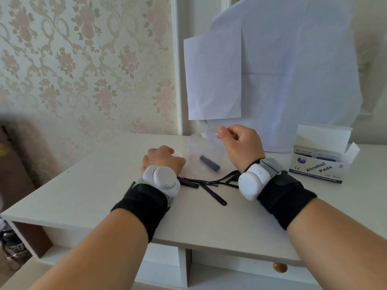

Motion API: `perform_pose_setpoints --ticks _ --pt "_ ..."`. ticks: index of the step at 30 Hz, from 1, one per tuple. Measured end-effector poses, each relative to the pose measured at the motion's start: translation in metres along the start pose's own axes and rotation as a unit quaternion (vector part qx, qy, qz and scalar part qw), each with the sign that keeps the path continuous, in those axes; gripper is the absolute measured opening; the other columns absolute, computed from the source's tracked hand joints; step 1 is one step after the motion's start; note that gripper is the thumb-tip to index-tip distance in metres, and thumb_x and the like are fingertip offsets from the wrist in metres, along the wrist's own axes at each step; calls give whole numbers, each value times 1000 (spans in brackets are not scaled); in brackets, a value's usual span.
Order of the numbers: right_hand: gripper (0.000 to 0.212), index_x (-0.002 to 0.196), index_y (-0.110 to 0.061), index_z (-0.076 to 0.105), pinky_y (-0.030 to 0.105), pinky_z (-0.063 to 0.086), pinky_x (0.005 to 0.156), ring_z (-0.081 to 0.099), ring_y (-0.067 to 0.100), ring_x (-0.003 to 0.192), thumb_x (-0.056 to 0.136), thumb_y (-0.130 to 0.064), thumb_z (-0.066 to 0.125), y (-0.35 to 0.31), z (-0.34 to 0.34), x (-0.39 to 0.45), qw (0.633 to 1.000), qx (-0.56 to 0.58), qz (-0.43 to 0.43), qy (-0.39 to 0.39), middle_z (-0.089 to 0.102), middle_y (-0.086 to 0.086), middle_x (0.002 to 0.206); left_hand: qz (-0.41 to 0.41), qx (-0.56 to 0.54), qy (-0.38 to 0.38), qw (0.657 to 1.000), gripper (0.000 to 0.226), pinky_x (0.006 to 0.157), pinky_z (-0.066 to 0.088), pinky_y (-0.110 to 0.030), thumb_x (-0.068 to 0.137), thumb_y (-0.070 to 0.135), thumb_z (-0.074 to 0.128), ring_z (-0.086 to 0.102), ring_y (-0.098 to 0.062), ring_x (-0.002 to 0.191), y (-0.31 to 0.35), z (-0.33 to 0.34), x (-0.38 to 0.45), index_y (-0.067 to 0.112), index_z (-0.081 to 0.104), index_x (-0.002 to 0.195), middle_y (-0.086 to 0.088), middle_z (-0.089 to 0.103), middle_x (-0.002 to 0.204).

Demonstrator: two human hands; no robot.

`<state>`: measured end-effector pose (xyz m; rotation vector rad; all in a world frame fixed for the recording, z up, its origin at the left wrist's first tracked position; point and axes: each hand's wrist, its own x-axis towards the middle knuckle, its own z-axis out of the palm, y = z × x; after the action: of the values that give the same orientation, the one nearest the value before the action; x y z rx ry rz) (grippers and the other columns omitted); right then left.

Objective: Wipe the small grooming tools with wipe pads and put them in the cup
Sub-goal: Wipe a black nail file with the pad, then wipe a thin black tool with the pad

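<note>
A clear plastic cup (pixel 199 149) stands upright on the white desk (pixel 104 185). Inside it a dark tool (pixel 210 163) shows as a slanted blur. My right hand (pixel 240 143) hovers at the cup's rim, fingers loosely curled and thumb and forefinger close together, with nothing visible in them. My left hand (pixel 163 161) rests on the desk just left of the cup, its fingers curled over what looks like a small white wipe pad (pixel 180 155). Several thin black grooming tools (pixel 209 185) lie in a loose heap on the desk between my wrists.
An open box of alcohol pads (pixel 318 164) sits at the right, behind my right wrist. White paper sheets (pixel 272 80) hang against the wall behind the cup. The desk's front edge (pixel 188 243) has a drawer with a round knob (pixel 279 267) below it.
</note>
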<state>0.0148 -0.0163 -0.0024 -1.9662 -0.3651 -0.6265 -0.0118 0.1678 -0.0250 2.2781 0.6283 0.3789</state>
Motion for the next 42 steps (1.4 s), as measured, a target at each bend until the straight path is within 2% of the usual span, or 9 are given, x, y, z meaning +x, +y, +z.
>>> perform_pose_setpoints --ticks 7,13,15,18,22,26,31,36,42 --pt "26 89 -20 64 21 36 62 42 2 60 84 -45 71 -6 0 -7 996 1 5 -87 41 -11 65 64 -60 11 996 31 106 37 -44 83 26 55 36 -21 129 3 -9 -19 28 62 114 -2 45 130" --pt "39 107 -18 57 25 39 74 52 10 85 85 -48 69 -7 -5 -10 997 -30 0 -76 48 -7 77 146 -71 85 983 8 91 43 -39 84 24 55 50 -22 103 2 -16 -36 18 60 83 4 58 99" --pt "35 103 -17 56 24 36 75 51 6 82 89 -49 63 -6 -6 -10 998 -28 -7 -62 48 -11 76 185 -73 60 978 8 78 46 -27 85 23 56 56 -18 94 0 -19 -42 19 61 80 6 61 90" --pt "28 94 -18 53 25 37 73 50 9 74 95 -46 55 -7 -5 -10 999 -26 -18 -22 47 -12 74 240 -37 -16 970 10 66 34 -8 89 27 59 56 -6 88 -1 -19 -51 23 67 84 14 62 87" --pt "22 96 -14 58 27 41 76 55 17 83 97 -35 55 -9 -11 -10 999 -35 -23 18 59 -1 85 278 37 -117 953 10 83 36 -17 85 37 66 54 -4 98 -4 -14 -57 31 71 91 17 61 97" --pt "15 97 -14 60 24 39 76 56 13 84 96 -28 55 -9 -20 -14 998 -44 -34 8 59 -5 83 298 66 -145 941 10 84 40 -18 85 38 68 56 -6 95 -6 -14 -58 32 68 93 11 59 98" --pt "11 90 -12 60 27 44 71 50 7 63 94 -22 55 -7 -32 -20 993 -77 -81 -25 50 -10 62 292 63 -153 942 7 76 42 -13 86 33 68 57 -8 89 -6 -13 -57 27 64 85 8 61 94" --pt "8 88 -15 63 13 36 58 50 -1 57 92 -20 58 1 -44 -20 996 -65 -49 -40 51 -13 61 298 65 -140 942 8 71 36 -8 89 30 65 53 -7 87 -5 -10 -54 22 65 89 8 59 94" --pt "11 83 -23 67 5 33 59 52 -13 61 91 -29 63 -1 -28 -28 982 -85 -63 -154 55 -20 65 314 20 -103 943 6 70 40 -13 88 24 66 57 -10 80 -3 -7 -52 20 63 85 7 61 88"
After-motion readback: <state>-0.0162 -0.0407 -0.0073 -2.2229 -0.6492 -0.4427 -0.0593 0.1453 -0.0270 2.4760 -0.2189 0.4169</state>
